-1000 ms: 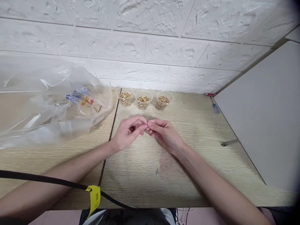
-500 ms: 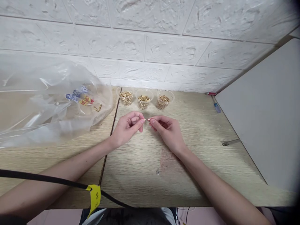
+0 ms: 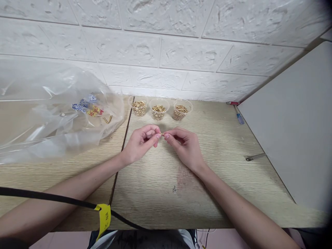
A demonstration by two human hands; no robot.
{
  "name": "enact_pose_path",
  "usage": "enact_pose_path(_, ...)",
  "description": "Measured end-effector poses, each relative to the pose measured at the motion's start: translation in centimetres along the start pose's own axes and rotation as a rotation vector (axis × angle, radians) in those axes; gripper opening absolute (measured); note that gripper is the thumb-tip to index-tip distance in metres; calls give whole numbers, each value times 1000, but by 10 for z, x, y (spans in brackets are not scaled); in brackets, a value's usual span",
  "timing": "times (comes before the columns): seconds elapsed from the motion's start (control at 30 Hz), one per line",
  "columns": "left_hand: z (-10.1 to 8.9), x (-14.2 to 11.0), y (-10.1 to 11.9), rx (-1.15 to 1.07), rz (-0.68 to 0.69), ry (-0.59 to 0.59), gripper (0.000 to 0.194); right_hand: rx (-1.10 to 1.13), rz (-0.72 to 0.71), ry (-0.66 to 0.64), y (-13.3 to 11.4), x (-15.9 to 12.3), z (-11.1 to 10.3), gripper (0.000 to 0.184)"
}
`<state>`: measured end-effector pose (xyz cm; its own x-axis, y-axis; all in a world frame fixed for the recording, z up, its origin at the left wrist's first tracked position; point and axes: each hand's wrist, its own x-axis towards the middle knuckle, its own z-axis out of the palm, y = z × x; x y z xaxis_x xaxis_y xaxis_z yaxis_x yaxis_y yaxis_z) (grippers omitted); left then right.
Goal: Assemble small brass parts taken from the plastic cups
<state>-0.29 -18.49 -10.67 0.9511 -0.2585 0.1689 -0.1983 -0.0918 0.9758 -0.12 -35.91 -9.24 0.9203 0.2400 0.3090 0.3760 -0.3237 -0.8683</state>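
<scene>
Where fingertips meet, left hand (image 3: 141, 142) and right hand (image 3: 184, 145) pinch small brass pin (image 3: 162, 134) (above wooden table (image 3: 220, 145)).

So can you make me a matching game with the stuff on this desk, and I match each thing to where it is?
Things:
1. small brass piece
2. three clear cups
3. plastic bag
4. blue-handled tool

Places:
A. far left, spread over the desk
B. pinched between the left hand and right hand
C. in a row by the wall
D. at the right, next to the grey panel

Pairs: 1-B, 2-C, 3-A, 4-D
</scene>
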Motion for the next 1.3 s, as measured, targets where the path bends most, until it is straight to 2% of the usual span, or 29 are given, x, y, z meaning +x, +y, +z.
enact_pose_path(0.13, -1, -2, -3, 87, 34, 1, 20, -53, -60, 1, 0, 0, -1, 18)
enact_pose_path(0.33, -1, -4, -3, 182, 72, -3, 19, -93, -57, -3, -1, -2, 0, 20)
enact_pose_path(0.43, 0, -5, -3, 199, 91, -2, 19, -30, 3, 6, 0, -3, 3, 21)
enact_pose_path(0.67, 3, -6, -3, 166, 126, 24, 17, 298, 271, 25, -2, -6, 12, 22)
enact_pose_path(0.9, 4, -8, -3, 227, 155, 34, 16, 269, 274, 39, -6, -8, 12, 23)
enact_pose_path(1.13, 2, -7, -3, 353, 263, 27, 13, 435, 377, -78, -2, -4, 7, 28)
enact_pose_path(1.2, 2, -7, -3, 373, 297, 31, 12, 412, 377, -102, -2, -3, 6, 29)
enact_pose_path(1.3, 2, -7, -3, 408, 327, 48, 10, 252, 306, -91, -6, -3, 4, 27)
